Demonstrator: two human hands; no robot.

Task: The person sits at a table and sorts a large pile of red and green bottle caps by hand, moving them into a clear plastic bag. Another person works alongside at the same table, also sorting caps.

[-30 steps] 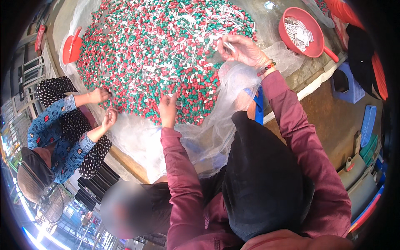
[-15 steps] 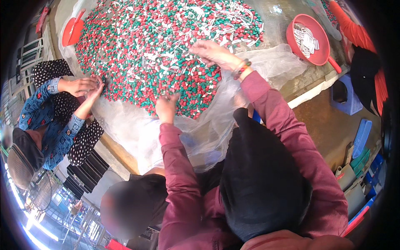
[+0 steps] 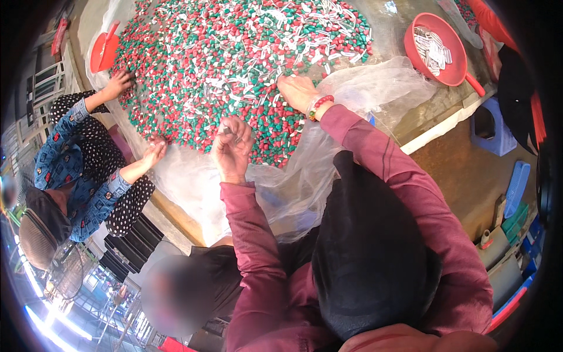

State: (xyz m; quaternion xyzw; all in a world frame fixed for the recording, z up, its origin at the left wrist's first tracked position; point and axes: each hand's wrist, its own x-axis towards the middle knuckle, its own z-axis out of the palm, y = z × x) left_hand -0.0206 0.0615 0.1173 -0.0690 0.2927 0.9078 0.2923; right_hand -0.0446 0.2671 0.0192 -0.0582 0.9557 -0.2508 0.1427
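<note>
A wide heap of small red, green and white pieces point(image 3: 193, 64) covers the table, with white striped strips point(image 3: 328, 32) scattered over it. At the heap's near edge, my left hand point(image 3: 233, 149) is raised with its palm turned up and its fingers curled closed. What lies in them, if anything, is too small to make out. My right hand point(image 3: 298, 92) reaches to the heap's right side, back of the hand up, fingers bent together against the pieces. Its fingertips are hidden. A beaded bracelet point(image 3: 320, 107) circles the right wrist.
Sheer white netting point(image 3: 193, 182) lies under and around the heap. A red long-handled pan point(image 3: 457, 73) with striped strips stands at right, a red scoop point(image 3: 102, 53) at far left. A co-worker point(image 3: 82, 158) works at left; an orange sleeve point(image 3: 491, 22) shows top right. A blue stool point(image 3: 494, 128) stands below.
My left hand has turned palm up and curled. My right hand has moved slightly right and nearer, down onto the heap. The co-worker's hands have parted, one reaching toward the red scoop.
</note>
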